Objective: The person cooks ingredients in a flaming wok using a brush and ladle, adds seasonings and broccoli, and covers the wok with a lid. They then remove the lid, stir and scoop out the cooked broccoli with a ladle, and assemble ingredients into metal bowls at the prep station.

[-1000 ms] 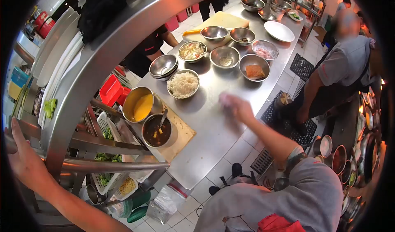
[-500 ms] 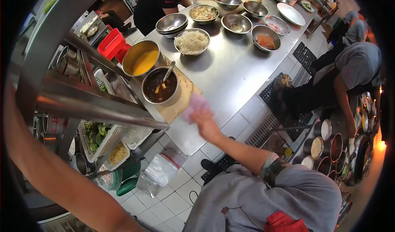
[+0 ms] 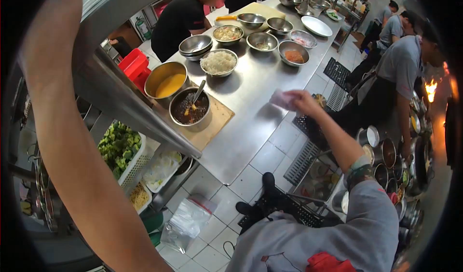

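Observation:
A light purple cloth (image 3: 280, 100) is gripped in my right hand (image 3: 300, 100), over the right edge of the steel table (image 3: 251, 132). My left arm reaches up the left side, and my left hand (image 3: 55, 16) is by the metal frame at the upper left, its fingers out of sight. Left of the cloth, a pot of dark sauce (image 3: 183, 112) with a spoon stands on a tan board (image 3: 214, 122). Beside it is a pot of yellow liquid (image 3: 170, 84). A bowl of rice (image 3: 219, 63) and a bowl with orange food (image 3: 293, 56) are farther back.
A steel post (image 3: 140, 108) slants down to the table's near left corner. Crates of broccoli (image 3: 118, 149) and noodles (image 3: 140, 198) are below it. A person in black (image 3: 178, 21) stands behind the table. People in grey work at the right, near a flame (image 3: 430, 89) and pots.
My right hand and the cloth swept toward the tan board, then back to the table's right edge. My left arm has risen in view. The person in black is now more visible.

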Action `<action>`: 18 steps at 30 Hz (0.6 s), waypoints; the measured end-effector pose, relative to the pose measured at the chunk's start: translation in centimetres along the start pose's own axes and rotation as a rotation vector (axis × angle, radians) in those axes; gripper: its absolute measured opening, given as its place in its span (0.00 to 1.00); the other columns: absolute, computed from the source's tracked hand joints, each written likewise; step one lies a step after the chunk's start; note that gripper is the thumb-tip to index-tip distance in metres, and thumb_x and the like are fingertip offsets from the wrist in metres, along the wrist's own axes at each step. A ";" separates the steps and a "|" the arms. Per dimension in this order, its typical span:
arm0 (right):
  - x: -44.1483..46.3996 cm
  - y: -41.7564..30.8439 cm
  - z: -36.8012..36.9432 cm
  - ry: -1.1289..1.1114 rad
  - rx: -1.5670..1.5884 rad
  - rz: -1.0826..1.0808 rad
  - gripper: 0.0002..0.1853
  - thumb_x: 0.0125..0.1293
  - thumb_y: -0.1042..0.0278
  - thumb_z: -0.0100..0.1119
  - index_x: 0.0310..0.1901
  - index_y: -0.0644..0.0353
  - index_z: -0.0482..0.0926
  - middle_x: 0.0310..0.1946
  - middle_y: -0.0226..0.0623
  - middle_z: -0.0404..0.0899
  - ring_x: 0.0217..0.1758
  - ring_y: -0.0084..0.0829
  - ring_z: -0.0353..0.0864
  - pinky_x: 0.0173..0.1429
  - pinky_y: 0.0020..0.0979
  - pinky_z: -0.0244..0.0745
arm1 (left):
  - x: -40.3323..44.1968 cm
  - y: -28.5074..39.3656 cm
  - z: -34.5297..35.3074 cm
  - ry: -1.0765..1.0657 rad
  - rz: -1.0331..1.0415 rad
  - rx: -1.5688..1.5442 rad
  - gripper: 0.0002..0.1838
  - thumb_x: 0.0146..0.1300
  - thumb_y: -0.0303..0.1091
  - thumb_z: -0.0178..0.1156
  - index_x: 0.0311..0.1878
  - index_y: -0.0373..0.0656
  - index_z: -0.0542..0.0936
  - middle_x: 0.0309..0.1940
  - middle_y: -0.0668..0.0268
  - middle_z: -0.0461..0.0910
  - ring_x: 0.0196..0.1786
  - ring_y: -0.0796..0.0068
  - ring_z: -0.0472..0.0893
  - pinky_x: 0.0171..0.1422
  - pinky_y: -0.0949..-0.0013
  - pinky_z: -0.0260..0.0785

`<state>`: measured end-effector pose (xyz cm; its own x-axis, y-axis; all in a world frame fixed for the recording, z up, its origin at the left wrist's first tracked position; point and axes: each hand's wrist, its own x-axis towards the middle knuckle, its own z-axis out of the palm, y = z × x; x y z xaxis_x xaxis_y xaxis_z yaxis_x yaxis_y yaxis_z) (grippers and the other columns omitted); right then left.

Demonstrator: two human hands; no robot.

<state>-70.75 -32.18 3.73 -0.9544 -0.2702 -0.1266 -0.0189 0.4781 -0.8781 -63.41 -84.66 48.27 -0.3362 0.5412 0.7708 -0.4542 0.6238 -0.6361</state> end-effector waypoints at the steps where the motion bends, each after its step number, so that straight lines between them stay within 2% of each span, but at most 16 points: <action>1: 1.5 -0.7 -1.1 -0.007 -0.032 0.065 0.23 0.63 0.83 0.47 0.59 0.60 0.78 0.35 0.37 0.83 0.34 0.23 0.81 0.32 0.26 0.78 | 0.1 0.2 0.3 -0.009 0.002 -0.018 0.24 0.68 0.46 0.57 0.60 0.40 0.74 0.51 0.42 0.77 0.50 0.49 0.80 0.53 0.57 0.74; 2: 2.7 -1.2 -2.2 -0.011 -0.057 0.134 0.24 0.62 0.83 0.48 0.60 0.60 0.78 0.36 0.37 0.83 0.34 0.24 0.81 0.32 0.27 0.79 | 0.2 0.4 0.5 -0.011 0.006 -0.040 0.24 0.68 0.46 0.57 0.60 0.40 0.74 0.51 0.43 0.78 0.50 0.50 0.80 0.53 0.57 0.74; 3: 5.8 2.9 -2.1 0.062 -0.104 0.161 0.20 0.65 0.78 0.52 0.59 0.61 0.78 0.37 0.35 0.82 0.38 0.26 0.82 0.40 0.31 0.80 | 0.3 0.3 0.8 -0.013 0.005 -0.049 0.23 0.68 0.46 0.58 0.60 0.40 0.74 0.51 0.44 0.78 0.50 0.51 0.80 0.53 0.58 0.74; 6: 9.1 10.4 3.4 0.486 -0.578 -0.141 0.17 0.67 0.67 0.57 0.55 0.62 0.79 0.37 0.37 0.83 0.42 0.31 0.83 0.49 0.35 0.78 | -0.1 0.9 0.4 -0.033 -0.048 -0.087 0.23 0.67 0.46 0.58 0.59 0.40 0.75 0.50 0.47 0.80 0.50 0.54 0.81 0.52 0.59 0.74; 8: 4.3 4.7 8.6 0.405 -0.485 -0.020 0.18 0.69 0.58 0.58 0.52 0.61 0.80 0.40 0.41 0.84 0.44 0.37 0.83 0.53 0.37 0.76 | -0.2 2.4 -1.3 -0.064 -0.197 -0.130 0.25 0.67 0.44 0.58 0.61 0.40 0.72 0.50 0.47 0.79 0.51 0.54 0.81 0.53 0.59 0.73; 10: -0.4 3.5 15.2 0.292 -0.173 -0.167 0.15 0.70 0.60 0.54 0.52 0.56 0.81 0.42 0.40 0.85 0.45 0.37 0.82 0.53 0.34 0.74 | 0.1 4.3 -3.9 -0.099 -0.434 -0.178 0.29 0.67 0.41 0.57 0.68 0.40 0.64 0.52 0.46 0.78 0.54 0.52 0.79 0.55 0.57 0.71; 11: -2.4 4.6 18.6 0.141 -0.200 -0.313 0.16 0.71 0.58 0.49 0.51 0.53 0.82 0.49 0.46 0.82 0.52 0.47 0.80 0.58 0.42 0.72 | 0.5 5.0 -5.1 -0.054 -0.519 -0.244 0.31 0.67 0.40 0.57 0.70 0.40 0.62 0.53 0.45 0.77 0.55 0.51 0.79 0.56 0.56 0.71; 13: -10.3 -1.9 21.9 -0.135 -0.001 -0.193 0.16 0.71 0.56 0.50 0.50 0.55 0.81 0.43 0.46 0.82 0.47 0.48 0.80 0.54 0.44 0.73 | 1.5 6.5 -7.4 0.114 -0.642 -0.408 0.34 0.67 0.37 0.58 0.72 0.40 0.59 0.54 0.43 0.76 0.54 0.48 0.78 0.57 0.54 0.70; 14: -12.1 -1.2 23.4 -0.223 -0.444 -0.581 0.13 0.67 0.65 0.50 0.49 0.54 0.80 0.41 0.44 0.80 0.45 0.47 0.78 0.53 0.43 0.72 | 1.9 6.9 -8.4 0.234 -0.678 -0.498 0.35 0.66 0.36 0.59 0.73 0.40 0.58 0.54 0.43 0.75 0.53 0.46 0.78 0.57 0.53 0.70; 15: -14.8 -3.3 22.7 -0.268 -0.434 -0.613 0.15 0.60 0.72 0.50 0.48 0.52 0.79 0.42 0.42 0.78 0.49 0.46 0.77 0.55 0.43 0.72 | 2.0 7.0 -8.9 0.250 -0.689 -0.549 0.36 0.66 0.35 0.60 0.74 0.40 0.56 0.54 0.43 0.74 0.53 0.45 0.78 0.58 0.52 0.69; 16: -15.2 -1.7 22.7 -0.391 -0.523 -0.666 0.16 0.57 0.73 0.50 0.47 0.53 0.79 0.46 0.43 0.78 0.54 0.44 0.75 0.60 0.42 0.70 | 2.0 7.2 -9.2 0.265 -0.694 -0.598 0.38 0.65 0.34 0.61 0.74 0.40 0.55 0.55 0.42 0.73 0.53 0.44 0.77 0.58 0.52 0.69; 18: -15.8 -3.8 18.0 -0.418 -0.507 -0.641 0.18 0.58 0.75 0.49 0.49 0.55 0.80 0.43 0.44 0.81 0.49 0.44 0.79 0.55 0.42 0.74 | 2.5 6.9 -9.9 0.264 -0.717 -0.674 0.41 0.64 0.32 0.62 0.76 0.40 0.52 0.58 0.42 0.71 0.54 0.43 0.76 0.59 0.52 0.69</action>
<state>-50.27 -44.75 0.74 -0.5327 -0.8432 0.0719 -0.7305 0.4152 -0.5422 -59.27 -73.43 45.41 0.0621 -0.0287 0.9977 0.1097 0.9937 0.0218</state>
